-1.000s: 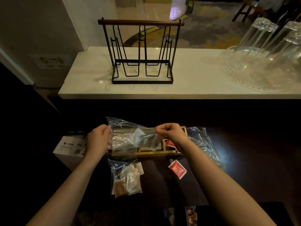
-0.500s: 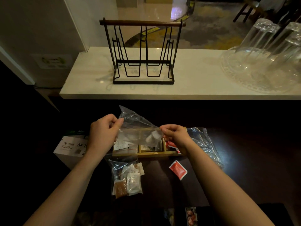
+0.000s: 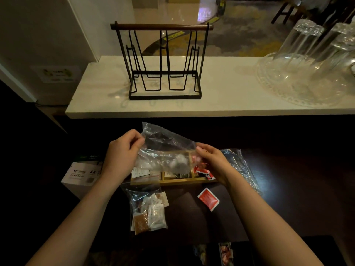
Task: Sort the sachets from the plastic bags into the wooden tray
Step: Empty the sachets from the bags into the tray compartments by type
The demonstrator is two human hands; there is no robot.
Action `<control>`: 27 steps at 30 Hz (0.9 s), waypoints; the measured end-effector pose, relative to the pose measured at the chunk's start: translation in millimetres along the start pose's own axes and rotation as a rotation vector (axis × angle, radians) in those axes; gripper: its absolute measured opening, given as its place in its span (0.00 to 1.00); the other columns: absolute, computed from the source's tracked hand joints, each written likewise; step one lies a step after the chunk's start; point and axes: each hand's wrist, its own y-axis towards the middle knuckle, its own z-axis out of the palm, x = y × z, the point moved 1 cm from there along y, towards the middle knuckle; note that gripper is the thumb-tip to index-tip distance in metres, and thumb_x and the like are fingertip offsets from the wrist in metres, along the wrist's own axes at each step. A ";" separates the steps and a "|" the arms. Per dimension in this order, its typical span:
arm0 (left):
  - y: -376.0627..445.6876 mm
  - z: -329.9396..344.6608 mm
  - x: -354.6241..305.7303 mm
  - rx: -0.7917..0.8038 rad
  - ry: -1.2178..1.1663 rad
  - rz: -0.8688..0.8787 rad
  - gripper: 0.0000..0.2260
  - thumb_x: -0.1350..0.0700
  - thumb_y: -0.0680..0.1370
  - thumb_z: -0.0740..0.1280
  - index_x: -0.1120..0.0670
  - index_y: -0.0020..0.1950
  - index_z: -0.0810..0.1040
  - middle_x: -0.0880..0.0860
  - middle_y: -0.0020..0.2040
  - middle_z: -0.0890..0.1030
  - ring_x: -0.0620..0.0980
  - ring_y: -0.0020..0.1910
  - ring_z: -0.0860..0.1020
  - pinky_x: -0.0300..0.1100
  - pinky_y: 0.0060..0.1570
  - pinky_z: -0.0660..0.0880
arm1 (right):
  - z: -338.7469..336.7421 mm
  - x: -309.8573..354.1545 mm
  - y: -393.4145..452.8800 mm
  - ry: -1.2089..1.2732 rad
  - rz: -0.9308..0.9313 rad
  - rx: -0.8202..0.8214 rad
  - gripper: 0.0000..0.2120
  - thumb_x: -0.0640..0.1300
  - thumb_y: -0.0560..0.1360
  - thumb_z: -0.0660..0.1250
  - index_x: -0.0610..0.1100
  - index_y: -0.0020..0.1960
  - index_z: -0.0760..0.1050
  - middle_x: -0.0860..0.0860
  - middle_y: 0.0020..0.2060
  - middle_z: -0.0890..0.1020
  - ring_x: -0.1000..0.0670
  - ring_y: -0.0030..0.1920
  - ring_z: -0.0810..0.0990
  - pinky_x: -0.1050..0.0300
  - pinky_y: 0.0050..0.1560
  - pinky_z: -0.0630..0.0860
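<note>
My left hand point(image 3: 121, 156) and my right hand point(image 3: 213, 160) each pinch an end of a clear plastic bag point(image 3: 165, 150), stretched and tilted above the wooden tray point(image 3: 172, 181). Something pale sits low inside the bag. The tray lies on the dark table and holds white sachets at its left and red sachets point(image 3: 203, 172) at its right. A second clear bag point(image 3: 148, 210) with white and brown sachets lies in front of the tray. One red sachet point(image 3: 208, 201) lies loose on the table. A crumpled bag point(image 3: 240, 166) lies right of the tray.
A white paper box point(image 3: 82, 172) stands left of the tray. Behind, a pale counter point(image 3: 221, 104) carries a black wire rack point(image 3: 163, 62) and upturned glasses on a glass platter point(image 3: 307, 73). Printed items point(image 3: 224, 252) lie at the table's near edge.
Both hands have lifted the clear bag and tipped its left end upward over the tray. White sachets now show in the tray's left compartment.
</note>
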 end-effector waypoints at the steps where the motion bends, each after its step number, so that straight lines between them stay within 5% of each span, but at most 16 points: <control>1: -0.3 2.8 1.2 0.028 -0.048 -0.015 0.07 0.57 0.79 0.63 0.51 0.42 0.76 0.44 0.40 0.81 0.43 0.36 0.78 0.33 0.26 0.73 | -0.7 -1.2 -1.8 0.007 0.029 0.017 0.21 0.46 0.74 0.68 0.38 0.63 0.72 0.41 0.45 0.80 0.50 0.37 0.79 0.54 0.41 0.76; 3: -2.0 8.8 2.9 0.084 -0.143 -0.039 0.08 0.60 0.79 0.61 0.50 0.44 0.77 0.42 0.44 0.82 0.39 0.37 0.79 0.33 0.24 0.75 | -2.8 -3.7 -6.6 -0.041 0.074 0.062 0.26 0.51 0.70 0.70 0.36 0.62 0.72 0.42 0.42 0.78 0.53 0.31 0.75 0.53 0.40 0.74; 7: -5.4 18.8 5.7 0.150 -0.202 -0.062 0.09 0.61 0.79 0.61 0.50 0.45 0.78 0.44 0.44 0.83 0.43 0.42 0.81 0.42 0.29 0.80 | -7.5 -7.7 -16.8 -0.111 0.088 0.104 0.12 0.49 0.70 0.71 0.41 0.46 0.78 0.51 0.30 0.81 0.54 0.29 0.77 0.61 0.33 0.73; 12: -10.2 34.8 10.8 0.167 -0.236 -0.123 0.06 0.62 0.80 0.61 0.56 0.47 0.77 0.54 0.41 0.84 0.51 0.35 0.83 0.46 0.30 0.79 | -26.8 -9.4 -31.0 -0.030 -0.029 -0.119 0.08 0.48 0.69 0.71 0.42 0.41 0.79 0.51 0.31 0.81 0.53 0.31 0.77 0.62 0.32 0.74; 16: -11.9 51.9 5.0 0.190 -0.252 -0.078 0.07 0.60 0.79 0.62 0.51 0.44 0.77 0.52 0.34 0.83 0.48 0.29 0.82 0.41 0.27 0.78 | -42.3 -12.6 -43.9 -0.107 -0.101 -0.286 0.04 0.41 0.73 0.70 0.42 0.39 0.80 0.53 0.30 0.83 0.57 0.29 0.79 0.68 0.27 0.72; 19: -6.3 62.8 8.2 0.209 -0.239 -0.117 0.06 0.58 0.79 0.62 0.50 0.44 0.76 0.51 0.35 0.84 0.47 0.30 0.81 0.40 0.28 0.78 | -63.0 -18.4 -47.7 -0.024 -0.101 -0.490 0.05 0.41 0.74 0.69 0.43 0.40 0.79 0.50 0.33 0.82 0.54 0.31 0.79 0.63 0.28 0.73; 23: -5.6 64.7 40.1 0.289 0.150 -0.130 0.05 0.53 0.79 0.63 0.52 0.50 0.77 0.50 0.43 0.82 0.48 0.39 0.80 0.45 0.38 0.76 | -101.0 -38.1 -54.3 0.164 -0.047 -0.774 0.06 0.40 0.76 0.66 0.43 0.40 0.75 0.46 0.32 0.76 0.54 0.26 0.74 0.65 0.22 0.71; 27: -17.1 65.6 73.5 0.402 0.543 -0.161 0.07 0.49 0.77 0.64 0.52 0.47 0.76 0.51 0.44 0.80 0.49 0.40 0.77 0.44 0.39 0.74 | -132.7 -70.4 -62.7 0.174 0.060 -1.016 0.05 0.37 0.76 0.65 0.40 0.41 0.73 0.44 0.31 0.75 0.58 0.16 0.73 0.68 0.17 0.69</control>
